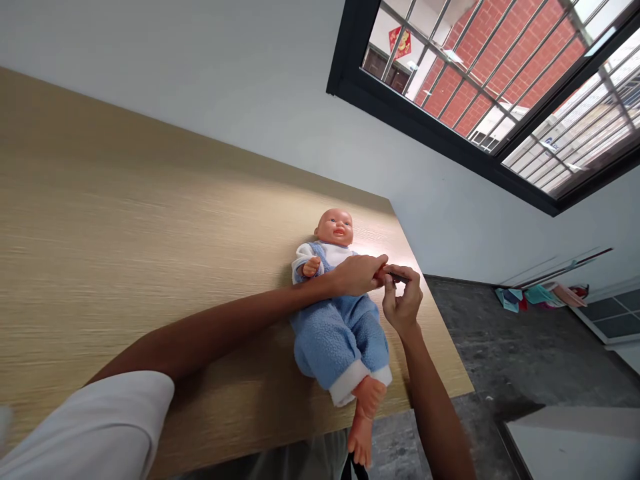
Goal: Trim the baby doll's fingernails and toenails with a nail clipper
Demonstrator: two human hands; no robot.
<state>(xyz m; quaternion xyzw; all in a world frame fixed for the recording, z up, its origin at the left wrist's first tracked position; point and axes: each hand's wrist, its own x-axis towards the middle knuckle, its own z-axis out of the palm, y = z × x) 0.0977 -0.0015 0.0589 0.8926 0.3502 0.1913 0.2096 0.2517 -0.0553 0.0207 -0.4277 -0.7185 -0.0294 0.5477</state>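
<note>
A baby doll (330,327) in a white top and blue fleece dungarees lies on its back on the wooden table (150,240), its feet hanging over the front edge. My left hand (357,275) reaches across its chest, closed around the doll's hand on the right side; only a little of that doll hand (381,274) shows. Right beside it, my right hand (404,301) pinches a small, dark, slim tool (399,277) that looks like a nail clipper, its tip at the doll's fingers. Much of the tool is hidden by my fingers.
The table's right edge runs close to my right hand, with the dark floor (465,327) beyond. A pale wall and a barred window (480,73) rise behind. Coloured cloths (543,295) lie by the far wall. A white panel (580,440) stands at the lower right.
</note>
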